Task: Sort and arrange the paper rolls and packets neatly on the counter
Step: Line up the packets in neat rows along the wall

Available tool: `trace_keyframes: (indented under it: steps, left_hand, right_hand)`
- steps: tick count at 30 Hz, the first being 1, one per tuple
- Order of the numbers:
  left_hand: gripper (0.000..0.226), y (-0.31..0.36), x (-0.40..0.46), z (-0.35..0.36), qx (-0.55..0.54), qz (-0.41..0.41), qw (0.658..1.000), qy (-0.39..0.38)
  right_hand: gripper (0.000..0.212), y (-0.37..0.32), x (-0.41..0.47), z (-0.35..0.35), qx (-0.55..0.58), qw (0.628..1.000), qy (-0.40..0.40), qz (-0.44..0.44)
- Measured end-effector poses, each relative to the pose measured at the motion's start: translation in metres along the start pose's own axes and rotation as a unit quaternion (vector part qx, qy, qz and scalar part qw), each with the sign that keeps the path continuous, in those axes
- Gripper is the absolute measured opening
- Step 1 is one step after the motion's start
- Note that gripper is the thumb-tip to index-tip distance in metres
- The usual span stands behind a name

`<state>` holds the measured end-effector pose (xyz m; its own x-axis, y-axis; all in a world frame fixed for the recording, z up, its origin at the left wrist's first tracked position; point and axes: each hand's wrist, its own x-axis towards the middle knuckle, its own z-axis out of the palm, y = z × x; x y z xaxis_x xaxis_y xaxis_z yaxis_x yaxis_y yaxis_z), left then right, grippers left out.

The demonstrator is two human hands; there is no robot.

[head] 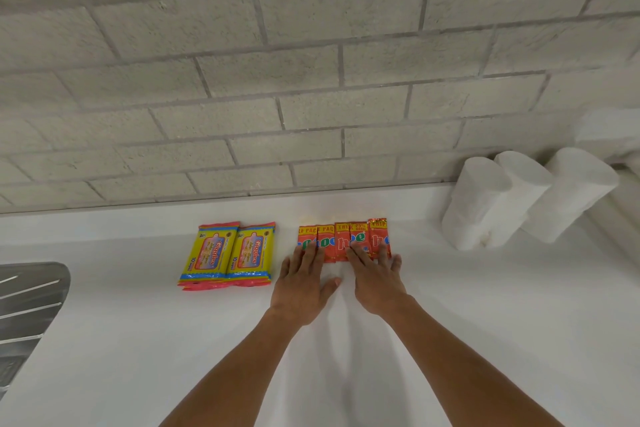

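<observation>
Several small red sachets (pixel 341 237) lie side by side in a row near the back of the white counter (pixel 346 374). My left hand (pixel 303 282) lies flat with its fingertips on the row's left end. My right hand (pixel 375 274) lies flat, fingers spread, over the row's right end. Neither hand grips anything. Left of the row, yellow wipes packets (pixel 227 255) lie next to each other, with more packets stacked under them. At the back right, three white paper rolls (pixel 526 196) stand together against the wall.
A grey brick wall (pixel 311 80) runs behind the counter. A steel sink drainboard (pixel 29 302) sits at the left edge. A blurred white shape (pixel 609 135) shows at the far right above the rolls.
</observation>
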<state>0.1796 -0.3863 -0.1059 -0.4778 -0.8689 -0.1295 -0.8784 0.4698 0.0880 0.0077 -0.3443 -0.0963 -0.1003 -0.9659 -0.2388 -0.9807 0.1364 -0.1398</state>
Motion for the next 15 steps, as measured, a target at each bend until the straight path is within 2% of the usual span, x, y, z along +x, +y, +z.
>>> trace_keyframes:
  steps: [4,10,15]
  left_hand:
    - [0.082,0.003,-0.003,0.003,0.009,0.015,1.000,0.013]
    - [0.084,0.011,-0.006,0.007,0.009,0.023,1.000,0.011]
    - [0.088,0.017,-0.007,0.006,0.010,0.012,1.000,-0.002]
  right_hand:
    - [0.071,0.002,-0.002,-0.001,0.014,1.000,0.006,0.000]
    - [0.068,0.008,-0.010,-0.004,0.049,0.998,0.034,-0.002]
    - [0.065,0.018,-0.018,-0.007,0.054,0.998,0.016,0.011]
